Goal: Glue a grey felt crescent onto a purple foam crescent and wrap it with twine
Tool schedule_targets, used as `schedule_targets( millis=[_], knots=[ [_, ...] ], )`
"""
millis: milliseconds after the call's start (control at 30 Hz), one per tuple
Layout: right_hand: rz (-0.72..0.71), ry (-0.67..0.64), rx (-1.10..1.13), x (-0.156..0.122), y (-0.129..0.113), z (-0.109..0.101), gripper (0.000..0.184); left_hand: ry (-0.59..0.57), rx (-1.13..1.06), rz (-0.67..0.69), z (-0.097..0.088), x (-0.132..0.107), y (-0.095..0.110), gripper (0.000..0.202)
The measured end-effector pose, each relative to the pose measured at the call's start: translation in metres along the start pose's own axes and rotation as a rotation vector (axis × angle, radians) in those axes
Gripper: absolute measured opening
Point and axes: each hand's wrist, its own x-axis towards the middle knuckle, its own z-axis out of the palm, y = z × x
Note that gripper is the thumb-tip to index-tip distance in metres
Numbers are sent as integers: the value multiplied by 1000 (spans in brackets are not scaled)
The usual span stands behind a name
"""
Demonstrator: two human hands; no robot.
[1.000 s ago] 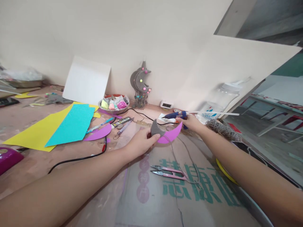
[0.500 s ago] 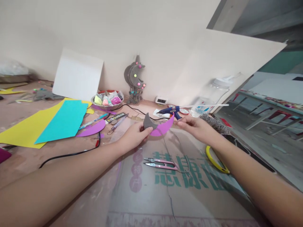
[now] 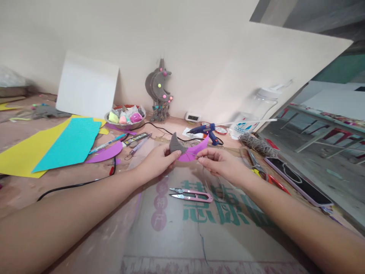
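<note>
My left hand (image 3: 159,160) pinches a purple crescent (image 3: 196,151) near its left end. Grey yarn is wound closely round that left part, while the right tip is bare purple. My right hand (image 3: 219,163), fingers pressed together, grips a strand of grey yarn right beside the crescent's lower edge. The loose yarn (image 3: 203,243) trails down over the plastic-covered work surface. Pink thread snips (image 3: 205,196) lie below both hands. Just behind the crescent rests a blue glue gun (image 3: 207,129).
Yellow card (image 3: 17,159), turquoise card (image 3: 70,144) and pens lie left. A bowl (image 3: 125,125) of clay packets and a decorated grey moon (image 3: 159,85) stand behind. On the right are a yarn ball (image 3: 258,144), scissors (image 3: 255,163), a phone (image 3: 299,182) and a bottle (image 3: 253,108).
My right hand has moved left and down, from beyond the crescent's right tip to its lower edge. The view has shifted slightly, showing the scissors and phone more fully.
</note>
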Motion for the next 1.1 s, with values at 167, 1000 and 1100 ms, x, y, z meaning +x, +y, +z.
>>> schedule_targets(
  millis=[167,1000,1100],
  knots=[
    [-251,298,-292,11,8,-15,18,-41,9,-24,1,-2,2,29],
    [-299,352,-254,16,32,-14,26,-310,-99,-34,-6,-1,6,29],
    [-229,258,-45,9,25,-1,27,-303,-97,-39,-6,-1,5,29]
  ],
)
